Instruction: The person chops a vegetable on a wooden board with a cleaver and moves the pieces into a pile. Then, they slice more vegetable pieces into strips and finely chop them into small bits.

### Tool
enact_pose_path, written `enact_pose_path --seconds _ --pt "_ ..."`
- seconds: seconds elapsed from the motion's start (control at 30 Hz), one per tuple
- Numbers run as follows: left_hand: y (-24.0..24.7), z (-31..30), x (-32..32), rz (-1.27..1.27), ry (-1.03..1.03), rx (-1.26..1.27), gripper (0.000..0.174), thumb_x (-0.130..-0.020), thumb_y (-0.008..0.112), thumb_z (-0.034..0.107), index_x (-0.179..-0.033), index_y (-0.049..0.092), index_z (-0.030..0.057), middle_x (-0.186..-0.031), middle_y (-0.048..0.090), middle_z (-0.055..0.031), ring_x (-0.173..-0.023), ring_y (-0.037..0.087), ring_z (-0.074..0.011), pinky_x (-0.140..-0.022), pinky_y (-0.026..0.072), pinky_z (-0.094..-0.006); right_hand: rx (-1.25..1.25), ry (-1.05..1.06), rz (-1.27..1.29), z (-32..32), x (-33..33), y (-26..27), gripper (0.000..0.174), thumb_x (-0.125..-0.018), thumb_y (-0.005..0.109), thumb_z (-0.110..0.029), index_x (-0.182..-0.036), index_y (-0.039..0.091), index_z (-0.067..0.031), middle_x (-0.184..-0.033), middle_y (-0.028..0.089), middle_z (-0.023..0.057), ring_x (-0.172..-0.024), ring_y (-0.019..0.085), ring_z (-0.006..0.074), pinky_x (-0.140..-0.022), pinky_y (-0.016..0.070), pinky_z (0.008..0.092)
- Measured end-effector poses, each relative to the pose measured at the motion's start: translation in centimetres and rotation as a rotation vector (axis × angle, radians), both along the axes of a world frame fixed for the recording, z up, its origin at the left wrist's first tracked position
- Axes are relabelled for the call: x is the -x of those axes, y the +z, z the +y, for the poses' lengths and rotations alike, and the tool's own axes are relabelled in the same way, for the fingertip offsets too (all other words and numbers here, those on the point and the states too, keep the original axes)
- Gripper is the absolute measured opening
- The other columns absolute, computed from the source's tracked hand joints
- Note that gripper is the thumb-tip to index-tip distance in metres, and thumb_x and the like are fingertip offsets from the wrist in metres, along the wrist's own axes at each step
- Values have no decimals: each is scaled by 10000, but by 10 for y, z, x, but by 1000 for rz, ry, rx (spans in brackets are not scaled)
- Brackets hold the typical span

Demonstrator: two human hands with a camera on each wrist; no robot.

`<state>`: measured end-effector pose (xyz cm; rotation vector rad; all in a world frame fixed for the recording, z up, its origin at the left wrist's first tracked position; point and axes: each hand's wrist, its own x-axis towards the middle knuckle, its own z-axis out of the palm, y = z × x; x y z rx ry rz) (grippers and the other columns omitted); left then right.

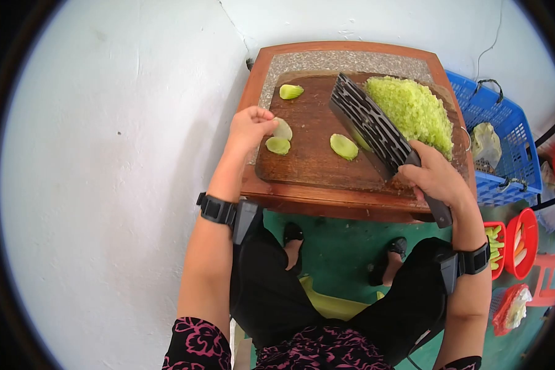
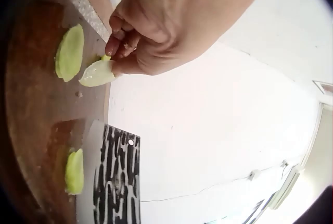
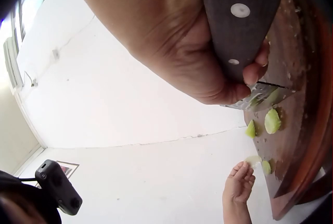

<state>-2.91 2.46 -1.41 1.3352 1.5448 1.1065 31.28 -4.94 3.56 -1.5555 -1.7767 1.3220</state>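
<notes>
The person is sitting on a yellow stool (image 1: 330, 303), sandalled feet (image 1: 293, 237) resting on the green floor under a small wooden table (image 1: 345, 208). Both wrists are wearing black camera bands (image 1: 216, 209).

The right hand (image 1: 438, 179) is sitting at the near right edge of the table. Its fingers and thumb are clenching round the dark riveted handle of a cleaver (image 1: 370, 126). The wide patterned blade is angling away and to the left over the cutting board (image 1: 311, 166), flat side showing, far end just beside the chopped green pile (image 1: 413, 111). Cannot tell whether the blade edge is touching the board.

The left hand (image 1: 250, 126) is working at the left edge of the board, fingertips and thumb pinching a pale slice (image 1: 283, 129) by one end. In the left wrist view the slice is sticking out past the fingers. Cannot tell whether it is lifted or resting on the board.

A second slice (image 1: 278, 145) is lying on the board just beside the pale slice, nearer the person. A third slice (image 1: 343, 147) is lying mid-board, just beside the blade. A fourth piece (image 1: 290, 91) is lying at the board's far left corner, well apart from the others.

Right of the table, red baskets (image 1: 521, 240) holding green sticks are standing near, and a blue crate (image 1: 496, 132) is standing farther back. A white wall (image 1: 105, 154) is filling the left and the back.
</notes>
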Motion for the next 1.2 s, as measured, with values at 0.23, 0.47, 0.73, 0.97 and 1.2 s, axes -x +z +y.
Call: enact_pose_path --seconds 0.23,0.47,0.73,0.97,1.2 --pt "-10 -22 6 26 59 91 129 -755 703 28 -839 605 22 -722 619 -33 -632 576 -99 -583 461 -220 9 5 -3 0 1 -1 299 -770 520 -97 -1014 465 68 -620 506 77 -431 514 143 -424 425 298" --pt "-24 -22 4 254 120 32 80 -766 648 -12 -830 602 -2 -696 601 -37 -580 567 -103 -548 459 -225 34 0 2 1 0 -1 344 -797 547 -81 -1100 474 68 -626 511 36 -410 487 112 -392 405 254" --pt "-23 -22 2 459 160 -65 61 -761 642 -1 -813 610 -4 -732 611 -70 -627 588 -142 -562 466 -260 -18 1 -6 -3 3 0 275 -772 517 -111 -985 476 57 -639 521 103 -420 523 154 -426 437 308" --pt "0 -51 -65 640 -390 -545 223 -709 716 63 -913 652 0 -902 617 -115 -837 606 -273 -740 489 -336 -397 87 -298 -9 10 -4 305 -790 572 -153 -1038 526 19 -793 612 246 -733 628 383 -659 497 450" --pt "-21 -53 -101 737 -409 -709 203 -696 705 46 -890 660 5 -952 607 -114 -901 574 -298 -778 481 -373 -394 140 -500 -16 24 10 242 -812 593 -204 -966 509 -36 -783 634 211 -786 616 404 -702 488 490"
